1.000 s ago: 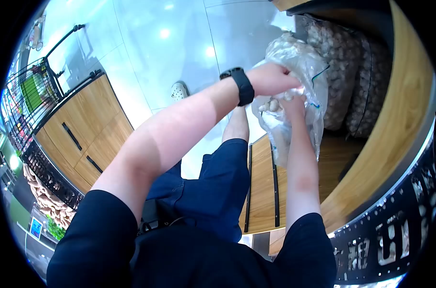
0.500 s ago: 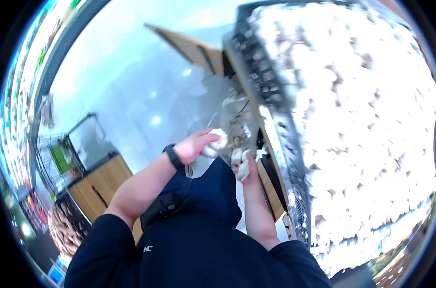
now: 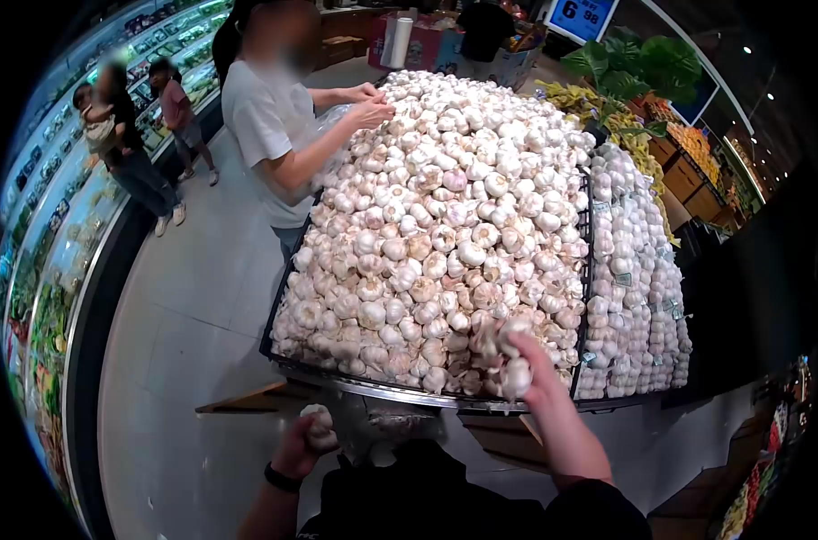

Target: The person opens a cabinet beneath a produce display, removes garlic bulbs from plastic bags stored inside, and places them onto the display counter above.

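My right hand (image 3: 539, 367) reaches over the near right edge of a large heap of loose garlic bulbs (image 3: 454, 207), its fingers closed round several garlic bulbs (image 3: 517, 378). Below the heap's front edge, at the lower left, my left hand (image 3: 296, 447) holds garlic bulbs (image 3: 319, 427). A clear plastic bag (image 3: 391, 421) hangs between my body and the display, partly hidden by its rim. The heap lies in a black crate (image 3: 278, 360) with a metal front edge.
A person in a white shirt (image 3: 269, 126) stands at the heap's left side, both hands on its far left part. Bagged garlic (image 3: 620, 270) fills the section on the right. Two more people are by the refrigerated shelves (image 3: 67, 225). An open wooden door (image 3: 256, 399) juts out below the crate.
The view has swung up from the floor bag to the heap. Both hands have left the bag with garlic in them, and my right hand has moved up onto the heap.
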The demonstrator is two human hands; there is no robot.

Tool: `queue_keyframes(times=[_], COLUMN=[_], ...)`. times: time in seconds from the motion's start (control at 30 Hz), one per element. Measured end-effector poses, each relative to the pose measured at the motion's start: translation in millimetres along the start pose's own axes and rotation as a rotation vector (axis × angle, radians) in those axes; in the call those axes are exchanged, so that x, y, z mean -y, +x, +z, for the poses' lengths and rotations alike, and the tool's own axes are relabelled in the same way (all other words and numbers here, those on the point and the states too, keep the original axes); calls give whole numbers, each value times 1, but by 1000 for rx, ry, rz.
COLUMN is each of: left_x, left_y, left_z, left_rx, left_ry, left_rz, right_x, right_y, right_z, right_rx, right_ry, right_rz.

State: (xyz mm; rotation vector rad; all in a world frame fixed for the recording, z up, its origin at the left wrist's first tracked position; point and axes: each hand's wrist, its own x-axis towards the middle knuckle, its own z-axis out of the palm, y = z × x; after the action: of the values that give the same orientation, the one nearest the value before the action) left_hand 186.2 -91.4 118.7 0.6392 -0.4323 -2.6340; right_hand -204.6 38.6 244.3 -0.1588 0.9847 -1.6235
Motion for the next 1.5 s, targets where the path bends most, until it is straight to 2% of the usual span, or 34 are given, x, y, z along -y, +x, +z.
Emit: queue_keyframes(times=[0.03,0.07,0.1,0.13,0.17,0.2,0.23,0.27,0.3,0.33,0.37,0.4,0.43,0.47,0.5,0.57,0.63,0.7,0.73,0.77,0.8,0.83,0.87,0.9,0.93,0.97,1.0,1.07,1.17,1.23,1.33,1.43,1.47,1.5], left_x=[-7,-12,-12,-15,-17,-16,-15,-13,-8,-4,3,9,15,24,29,35,39,40,39,37,36,34,30,24,18,17,18,25,31,38,46,44,44,46], left_y=[1,2,7,8,10,13,20,24,26,27,38,42,47,54,62,76,95,114,125,134,144,158,173,194,216,233,248,274,278,269,250,211,200,189], left_z=[10,27,17,19,22,29,16,24,37,52,33,39,54,71,80,115,138,164,182,204,237,250,268,285,303,325,343,356,354,341,299,262,243,224], left_rx=[-26,-170,-149,-115,-84,-89,28,-35,-100,-170,-78,-137,-195,-313,-269,-281,-284,-276,-231,-190,-185,-151,-124,-41,53,102,146,161,129,62,-103,-205,-233,-262], left_ry=[71,129,106,102,98,107,28,84,131,153,128,173,216,202,207,249,221,194,325,459,610,706,889,1243,1591,1700,1807,1729,1625,1586,1450,1459,1438,1417], left_rz=[0,-8,-33,-47,-59,-60,-82,-61,-37,1,-1,9,25,47,40,68,100,116,213,307,402,445,503,711,927,966,1011,1025,1097,1145,946,843,816,787], right_x=[39,73,111,139,181,211,244,279,298,329,351,372,384,397,407,419,416,380,350,312,278,241,208,179,151,133,134,136,154,194,277,368,394,411], right_y=[12,28,50,50,92,112,141,173,182,226,259,291,301,304,299,311,313,284,258,219,168,153,131,113,103,95,91,78,129,138,187,231,250,260], right_z=[4,7,-8,24,-33,-38,-58,-84,-71,-94,-108,-122,-107,-98,-80,-77,-89,-84,-76,-54,-25,-25,-24,-21,-26,-27,-23,-12,-53,-40,-37,-22,-37,-38], right_rx=[-169,-229,-316,-447,-285,-318,-325,-334,-366,-445,-471,-497,-658,-685,-715,-723,-706,-869,-486,-149,-79,194,320,419,495,569,567,228,297,170,182,4,154,-31], right_ry=[-165,-197,-290,-242,-190,-232,-229,-238,-155,-158,-161,-165,-331,-484,-634,-758,-677,-1340,-1258,-981,-819,-704,-540,-365,-171,27,25,186,267,289,281,172,18,81], right_rz=[-173,-292,-372,-450,-531,-634,-681,-669,-700,-792,-835,-879,-935,-936,-940,-841,-783,-1134,-1275,-902,-477,-371,-129,96,188,282,281,183,65,-33,-300,-549,-626,-639])
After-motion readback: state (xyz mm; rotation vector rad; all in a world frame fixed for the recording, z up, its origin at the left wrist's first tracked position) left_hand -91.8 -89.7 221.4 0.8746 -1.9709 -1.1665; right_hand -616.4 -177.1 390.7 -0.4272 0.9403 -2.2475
